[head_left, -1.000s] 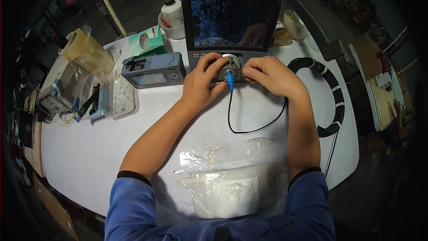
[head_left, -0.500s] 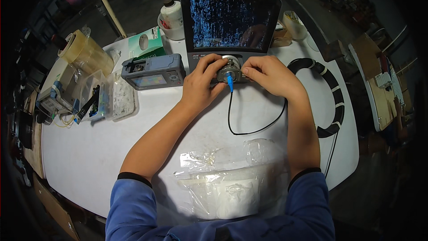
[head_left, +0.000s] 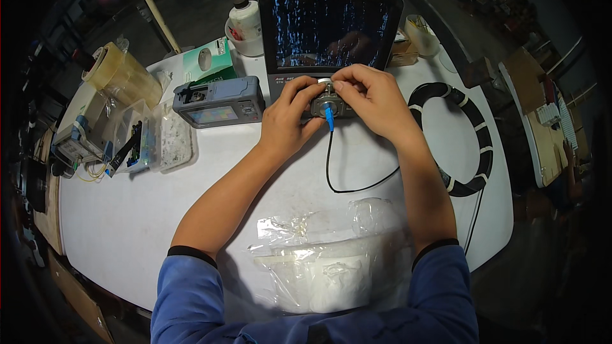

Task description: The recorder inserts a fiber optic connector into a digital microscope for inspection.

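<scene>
A small metal fixture (head_left: 322, 107) with a round front sits at the foot of a dark grey monitor unit (head_left: 299, 78). A blue fibre-optic connector (head_left: 329, 116) is plugged into its front, and a thin black cable (head_left: 339, 190) loops from it across the table. With fingers curled round the fixture's left side, my left hand (head_left: 287, 118) grips it. My right hand (head_left: 373, 99) pinches the upper right part of the fixture with thumb and fingers; the exact piece in the pinch is hidden. On the screen (head_left: 328, 28) are scattered blue-white specks on black.
Left of the fixture stands a grey handheld instrument (head_left: 220, 103), with a green box (head_left: 209, 60) and a white bottle (head_left: 245, 19) behind. Plastic trays (head_left: 175, 140) and a tape roll (head_left: 121, 76) lie farther left. A wrapped black cable coil (head_left: 482, 134) rests at right, clear plastic bags (head_left: 338, 280) in front.
My right hand has moved from the fixture's right side up and left to its top. The specks on the screen have become fewer and dimmer. My left hand stays put.
</scene>
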`<action>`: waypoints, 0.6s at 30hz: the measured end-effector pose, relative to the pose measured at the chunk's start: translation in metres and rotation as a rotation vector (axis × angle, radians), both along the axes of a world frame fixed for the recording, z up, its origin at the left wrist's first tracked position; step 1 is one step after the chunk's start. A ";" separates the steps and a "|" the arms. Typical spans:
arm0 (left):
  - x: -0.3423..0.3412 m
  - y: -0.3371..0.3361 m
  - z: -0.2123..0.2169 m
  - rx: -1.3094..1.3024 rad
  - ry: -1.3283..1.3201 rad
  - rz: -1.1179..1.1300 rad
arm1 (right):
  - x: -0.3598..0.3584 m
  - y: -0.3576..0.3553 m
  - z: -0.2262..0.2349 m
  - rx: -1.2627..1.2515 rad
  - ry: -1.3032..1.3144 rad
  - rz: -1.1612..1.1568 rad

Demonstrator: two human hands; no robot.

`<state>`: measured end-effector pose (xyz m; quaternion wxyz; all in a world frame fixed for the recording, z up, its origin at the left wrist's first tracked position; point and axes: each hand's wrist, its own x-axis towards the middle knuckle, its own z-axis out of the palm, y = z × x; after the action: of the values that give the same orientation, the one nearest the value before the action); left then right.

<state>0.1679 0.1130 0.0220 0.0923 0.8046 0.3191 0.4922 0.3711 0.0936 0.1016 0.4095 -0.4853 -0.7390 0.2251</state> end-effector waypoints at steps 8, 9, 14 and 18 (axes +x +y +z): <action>0.000 0.001 -0.001 -0.003 0.005 0.009 | -0.008 0.001 -0.006 0.082 -0.012 -0.017; 0.000 0.001 -0.001 0.001 -0.003 0.005 | -0.009 0.001 -0.006 0.084 -0.005 -0.018; 0.002 0.001 -0.001 0.014 -0.019 0.002 | -0.010 -0.001 -0.006 0.076 -0.005 -0.044; 0.002 0.001 -0.001 0.015 -0.016 0.008 | -0.011 0.001 -0.007 0.065 0.013 -0.058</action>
<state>0.1698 0.1138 0.0210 0.0868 0.8001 0.3176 0.5014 0.3600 0.0941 0.0950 0.4361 -0.4916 -0.7288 0.1921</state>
